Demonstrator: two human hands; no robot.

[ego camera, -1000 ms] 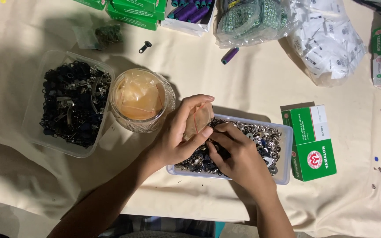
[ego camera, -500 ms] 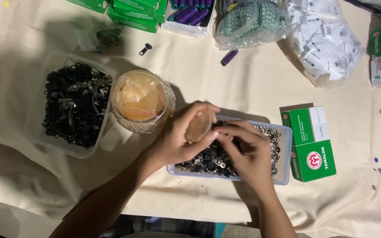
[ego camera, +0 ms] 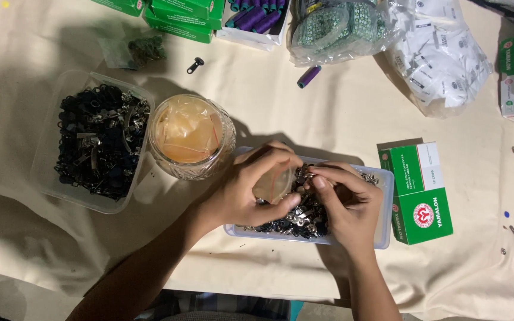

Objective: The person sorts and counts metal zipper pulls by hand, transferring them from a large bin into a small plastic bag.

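left grip around small clear bag, right grip seemingly pinching metal fasteners

Both forearms are bare from the lower edge of the view up to the wrists, with no sleeve, watch, bracelet or glove on either. The left hand and the right hand carry no rings, and the fingernails that show are short and unpainted. Below the clear plastic tray, between the two forearms, a strip of checked cloth in dark and pale tones shows at the frame's edge, seemingly the person's clothing.
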